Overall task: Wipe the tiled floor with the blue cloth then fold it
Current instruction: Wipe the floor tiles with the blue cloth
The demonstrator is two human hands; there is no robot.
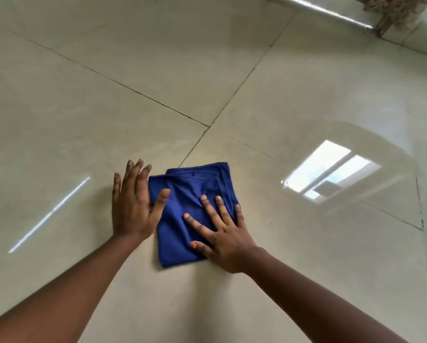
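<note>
Two bare forearms are seen reaching in from the bottom edge of the head view, nearest the camera. Beyond them, the blue cloth (195, 211) is laid on the tiled floor (83, 107), just below the crossing of two grout lines, already doubled into a rough rectangle with layered hems shown at its far edge. The right hand (222, 233) is spread flat on the cloth's near right part, fingers splayed, nothing gripped. The left hand (133, 206) is also opened flat, its palm pressed to the floor beside the cloth's left edge, while only its thumb is rested on the fabric. Folding is judged to be under way or nearly done. A glossy sheen and a window reflection (331, 172) are noticed on the tiles, so the floor may be slick: the cloth could be slid under uneven pressure, and the layers could be skewed or creased, since wrinkles are visible near the middle.
</note>
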